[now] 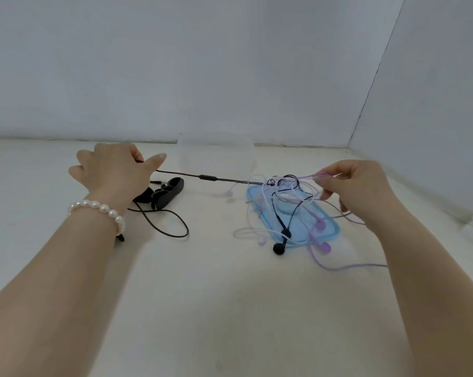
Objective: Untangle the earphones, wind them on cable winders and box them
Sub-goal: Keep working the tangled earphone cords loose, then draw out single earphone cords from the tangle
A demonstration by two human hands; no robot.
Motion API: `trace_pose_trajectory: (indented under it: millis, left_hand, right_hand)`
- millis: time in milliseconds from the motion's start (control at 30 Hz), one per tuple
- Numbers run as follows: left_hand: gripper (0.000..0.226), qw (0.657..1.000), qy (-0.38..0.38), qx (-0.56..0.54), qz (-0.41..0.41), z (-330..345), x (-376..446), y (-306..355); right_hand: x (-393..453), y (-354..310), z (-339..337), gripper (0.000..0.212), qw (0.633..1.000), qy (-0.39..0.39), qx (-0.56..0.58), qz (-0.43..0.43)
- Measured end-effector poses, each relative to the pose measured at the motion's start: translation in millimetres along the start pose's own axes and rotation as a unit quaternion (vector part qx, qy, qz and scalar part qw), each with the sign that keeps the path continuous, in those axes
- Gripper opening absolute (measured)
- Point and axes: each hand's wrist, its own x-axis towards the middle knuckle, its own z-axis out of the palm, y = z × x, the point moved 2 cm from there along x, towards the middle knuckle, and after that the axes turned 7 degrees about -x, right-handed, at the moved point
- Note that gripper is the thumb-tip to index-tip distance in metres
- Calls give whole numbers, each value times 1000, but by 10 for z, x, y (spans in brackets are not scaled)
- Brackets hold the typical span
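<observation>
At centre right of the frame, the tangled earphones (287, 191) lie over a blue lid (329, 227) on the tabletop (202, 295). Right hand (357, 186) pinches purple strands of the knot. Left hand (113, 172) grips the taut black cable (229, 179), above black cable winders (164, 194). A clear box (216, 156) stands behind.

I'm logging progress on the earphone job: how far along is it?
Early. Nothing is wound or boxed: the black winders lie bare and the clear box looks empty. In hand: the left hand pulls the black cable taut from the tangle that the right hand pinches over the blue lid. Purple and white sets remain knotted.
</observation>
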Motion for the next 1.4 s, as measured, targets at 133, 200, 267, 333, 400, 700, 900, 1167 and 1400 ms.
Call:
trace_pose_trajectory:
  millis: [133,200,267,333,400,700,900,1167,1400]
  left_hand:
    - [49,999,27,-41,-11,-45,35,-34]
    - [50,996,52,-67,-11,-73,45,-30]
    - [52,993,78,-84,-12,-108,53,-29]
    - [56,990,98,-99,-16,-139,63,-37]
    - [57,987,110,-117,-23,-149,83,-59]
    - [48,984,122,-126,-38,-102,131,-153]
    - [44,990,97,-94,-42,-60,145,-197]
    - [49,999,-4,26,-40,74,114,-205]
    - [41,994,-53,90,-17,144,24,-180]
  right_hand:
    - [17,57,-86,13,1000,24,2,16]
    - [33,68,-119,12,999,30,-3,11]
    - [61,108,-142,9,998,53,-41,7]
    - [85,152,-182,6,992,100,-69,22]
    - [85,190,-222,17,991,114,6,72]
    - [60,224,-334,11,974,191,-22,121]
    - [89,200,-270,23,936,150,-285,140]
    - [98,235,-223,19,908,72,-363,196]
    - [72,221,-178,35,893,27,-394,215]
